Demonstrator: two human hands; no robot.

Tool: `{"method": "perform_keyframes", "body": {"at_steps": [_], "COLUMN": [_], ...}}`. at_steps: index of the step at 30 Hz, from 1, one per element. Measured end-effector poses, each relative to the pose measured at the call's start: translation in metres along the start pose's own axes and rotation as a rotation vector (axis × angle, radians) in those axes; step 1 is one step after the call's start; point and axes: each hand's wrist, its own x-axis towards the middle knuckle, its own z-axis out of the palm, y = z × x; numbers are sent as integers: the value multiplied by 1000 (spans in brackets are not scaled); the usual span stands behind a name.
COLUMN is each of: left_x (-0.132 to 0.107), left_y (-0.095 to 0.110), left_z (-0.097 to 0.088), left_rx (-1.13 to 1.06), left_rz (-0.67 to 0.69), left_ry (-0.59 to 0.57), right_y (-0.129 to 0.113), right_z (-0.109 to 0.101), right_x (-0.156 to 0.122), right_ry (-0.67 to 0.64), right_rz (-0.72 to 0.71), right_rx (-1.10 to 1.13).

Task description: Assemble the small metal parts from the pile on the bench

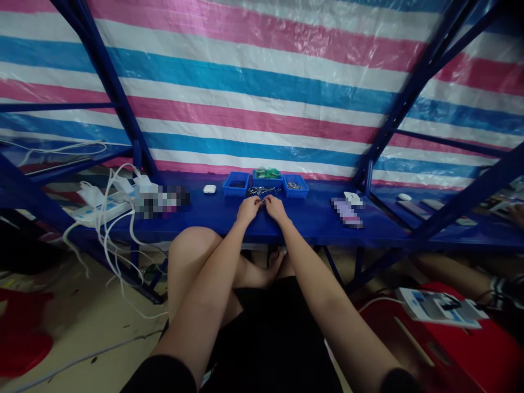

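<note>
My left hand [248, 209] and my right hand [275, 208] meet over the front part of the blue table, fingertips pinched close together. A tiny shiny piece [262, 202] shows between them, too small to name. Just beyond my fingers lies a loose pile of slim metal parts [264, 191]. Three blue bins stand around that pile. The left bin [236, 192] holds dark small parts, and the right bin [296, 193] holds small silvery ones. In the middle bin [257, 180] is green, plastic-looking material [268, 173].
A white earbud case [209, 189] lies left of the bins. Farther left sits a power strip [104, 206] with tangled white cables. At right are a blurred-out purple item [347, 213] and blue frame posts. A red stool [470, 349] bearing another power strip stands lower right, near another person's leg.
</note>
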Motion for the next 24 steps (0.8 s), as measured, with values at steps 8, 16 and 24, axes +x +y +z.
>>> {"method": "perform_keyframes", "body": {"at_steps": [8,16,24], "left_x": [2,4,7], "left_y": [-4,-3,-1], "left_z": [1,0,-1], "left_rx": [-41,-313,-476], "left_rz": [-14,64,110], "left_ry": [94,135,158], "right_y": [14,15,17], "right_z": [0,0,1], "right_x": [6,0,1], "right_ry": [-41,116,103], "right_rz": [-115,-160,-187], "right_rx": [177,259,303]}}
